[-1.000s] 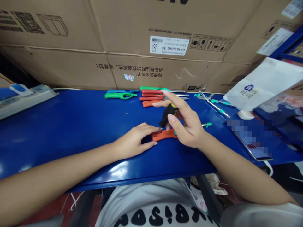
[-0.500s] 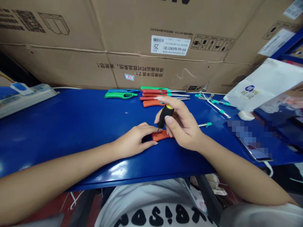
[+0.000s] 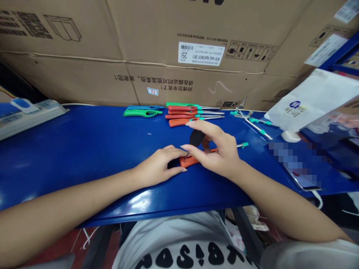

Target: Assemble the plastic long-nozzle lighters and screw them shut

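Note:
An orange stick lighter [image 3: 189, 161] lies on the blue table near its front edge. My left hand [image 3: 157, 164] pinches the lighter's rounded end between thumb and fingers. A screwdriver [image 3: 196, 138] with a dark handle is in my right hand [image 3: 221, 151], tilted, its thin shaft running down to the lighter's handle near that same end. The thumb and fingers curve around the screwdriver handle. My right hand hides the lighter's middle; its metal tube with a teal tip [image 3: 244, 145] shows beyond the hand.
Behind are red and orange lighters [image 3: 179, 122] and green and blue lighter handles [image 3: 143, 113]. Loose metal tubes [image 3: 258, 129] with teal parts lie right, near a phone [image 3: 297, 168] and white bag [image 3: 311, 101]. A power strip [image 3: 36, 115] sits left; a large carton [image 3: 92, 74] stands behind.
My right hand has turned and its grip on the screwdriver has loosened and shifted, with the thumb now lower by the shaft. My left hand and the lighter have stayed put.

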Available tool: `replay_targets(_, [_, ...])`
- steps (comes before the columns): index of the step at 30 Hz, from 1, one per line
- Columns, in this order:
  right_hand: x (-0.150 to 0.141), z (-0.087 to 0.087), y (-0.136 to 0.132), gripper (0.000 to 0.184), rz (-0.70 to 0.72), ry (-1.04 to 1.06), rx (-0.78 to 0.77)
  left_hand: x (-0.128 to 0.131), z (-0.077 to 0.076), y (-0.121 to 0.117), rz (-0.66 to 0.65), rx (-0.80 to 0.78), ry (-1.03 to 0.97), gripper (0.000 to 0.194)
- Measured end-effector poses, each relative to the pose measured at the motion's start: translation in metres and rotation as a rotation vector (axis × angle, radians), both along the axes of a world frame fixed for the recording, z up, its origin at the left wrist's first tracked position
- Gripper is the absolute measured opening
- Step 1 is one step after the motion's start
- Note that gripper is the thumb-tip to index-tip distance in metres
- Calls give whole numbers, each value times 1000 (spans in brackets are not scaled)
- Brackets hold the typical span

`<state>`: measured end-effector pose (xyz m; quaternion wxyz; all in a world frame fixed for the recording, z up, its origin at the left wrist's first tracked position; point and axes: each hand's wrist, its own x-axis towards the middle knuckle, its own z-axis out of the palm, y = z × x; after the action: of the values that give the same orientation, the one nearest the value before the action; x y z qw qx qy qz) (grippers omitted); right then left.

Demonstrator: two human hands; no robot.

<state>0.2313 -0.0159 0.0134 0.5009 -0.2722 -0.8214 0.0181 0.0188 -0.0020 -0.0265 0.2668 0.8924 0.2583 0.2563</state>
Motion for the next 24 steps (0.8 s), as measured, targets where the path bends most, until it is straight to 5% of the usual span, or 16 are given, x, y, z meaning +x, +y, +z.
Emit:
replay_targets(2, [1,0,0,43,-24,13,39,0,0,0,-2,-3,3,29])
replay_targets(7, [2,3,2,40,221,42,-360,0,0,0,-3,-14,-12,35])
replay_targets(9, [1,5,4,38,271,76,-403,0,0,0,-1,-17,-3,35])
replay_targets(15, [5,5,4,34,31,40,-58,0,-1,1,-2,-11,5,34])
replay_targets(21, [4,1,5,39,280,51,-381,0,0,0,-5,-17,-5,32])
replay_targets(24, [6,4,7,33,140,17,-157,-1,0,0,-5,-19,-9,33])
